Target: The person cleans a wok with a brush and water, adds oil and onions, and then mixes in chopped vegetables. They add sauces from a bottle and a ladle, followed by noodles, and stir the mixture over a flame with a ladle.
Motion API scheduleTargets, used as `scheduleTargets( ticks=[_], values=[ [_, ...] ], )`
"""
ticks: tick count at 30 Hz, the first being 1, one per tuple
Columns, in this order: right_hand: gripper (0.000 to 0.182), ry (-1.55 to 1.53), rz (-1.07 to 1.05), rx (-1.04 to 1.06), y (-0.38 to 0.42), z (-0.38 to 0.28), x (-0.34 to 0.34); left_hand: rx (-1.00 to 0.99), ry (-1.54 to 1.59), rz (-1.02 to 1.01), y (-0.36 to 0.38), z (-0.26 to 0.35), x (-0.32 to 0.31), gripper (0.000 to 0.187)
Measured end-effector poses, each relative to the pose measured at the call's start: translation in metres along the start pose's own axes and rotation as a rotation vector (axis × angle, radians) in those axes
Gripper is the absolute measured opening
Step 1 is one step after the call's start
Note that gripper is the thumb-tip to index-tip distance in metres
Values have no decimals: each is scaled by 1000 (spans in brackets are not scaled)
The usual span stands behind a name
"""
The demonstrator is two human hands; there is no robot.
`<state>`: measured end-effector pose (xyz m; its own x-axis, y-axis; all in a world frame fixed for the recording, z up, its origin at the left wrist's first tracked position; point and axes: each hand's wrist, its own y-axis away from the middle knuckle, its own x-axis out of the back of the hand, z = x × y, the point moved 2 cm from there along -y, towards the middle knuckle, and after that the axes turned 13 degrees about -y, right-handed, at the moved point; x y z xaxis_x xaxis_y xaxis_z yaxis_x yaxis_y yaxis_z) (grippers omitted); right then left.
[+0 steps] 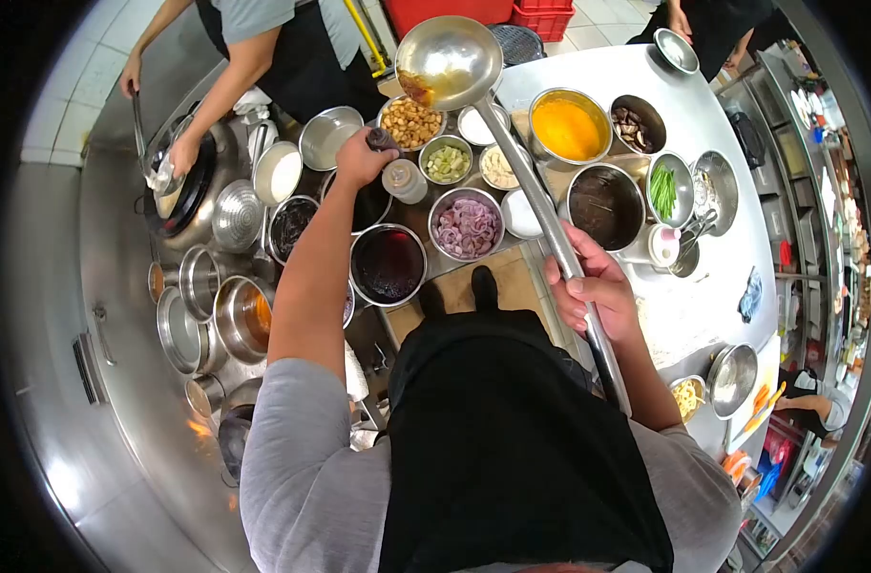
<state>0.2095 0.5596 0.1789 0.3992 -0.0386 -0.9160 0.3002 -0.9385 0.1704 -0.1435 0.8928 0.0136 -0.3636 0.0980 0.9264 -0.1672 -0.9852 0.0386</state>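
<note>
My right hand [598, 286] is wrapped round the long metal handle of a ladle [447, 59]. The ladle's wide bowl is raised over the far side, with brown sauce on its inner left. My left hand [362, 160] grips a small dark bottle [385, 143], partly covered by my fingers. Close beside it stands a clear squeeze bottle [404, 181] with a pale top. Around that hand are a bowl of browned cubes [411, 122], a bowl of chopped green vegetable [446, 160], a bowl of sliced purple onion [466, 224] and a pot of dark red liquid [388, 265].
Another person's hand [183, 155] works over a wok at the left. Metal pots [240, 315] crowd the stove, with flames [201, 428] below them. On the right, the white table [683, 315] holds a pot of orange liquid [569, 129] and a bowl of green stalks [664, 189].
</note>
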Motion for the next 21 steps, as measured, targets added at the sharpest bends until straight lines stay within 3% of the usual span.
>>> scheduleTargets(
  ticks=[2,6,8,9,10,11,12,13,14,15,16,17,19,20,21],
  values=[
    [82,-33,21,-4,-7,4,5,-31,-193,-138,-9,-7,-11,60],
    [77,-51,102,16,-25,15,8,-119,-352,-229,1,-1,3,60],
    [77,-66,126,31,-34,22,12,-230,-218,-39,6,-1,24,56],
    [78,-76,138,40,-39,24,14,-153,-251,264,22,13,41,51],
    [74,-77,148,57,-45,27,12,-84,-96,319,43,38,58,45],
    [74,-81,165,76,-54,33,8,77,276,61,77,85,84,39],
    [71,-69,215,103,-65,39,5,103,625,-94,102,112,73,40],
    [68,-59,265,127,-77,47,3,84,930,-458,128,145,77,40],
    [62,7,284,156,-89,55,-1,246,1134,-660,150,170,64,37],
    [57,73,304,184,-101,64,-5,187,1341,-904,153,173,35,32],
    [51,137,272,186,-113,77,3,208,1311,-819,152,180,28,32],
    [34,151,213,341,-125,93,15,228,1281,-731,153,184,24,32],
    [23,332,85,199,-122,92,59,414,1381,-588,146,203,63,25],
    [13,389,190,196,-116,86,65,463,1278,-573,132,182,59,33],
    [13,390,193,198,-124,85,79,393,1227,-619,123,158,60,40]
  ],
)
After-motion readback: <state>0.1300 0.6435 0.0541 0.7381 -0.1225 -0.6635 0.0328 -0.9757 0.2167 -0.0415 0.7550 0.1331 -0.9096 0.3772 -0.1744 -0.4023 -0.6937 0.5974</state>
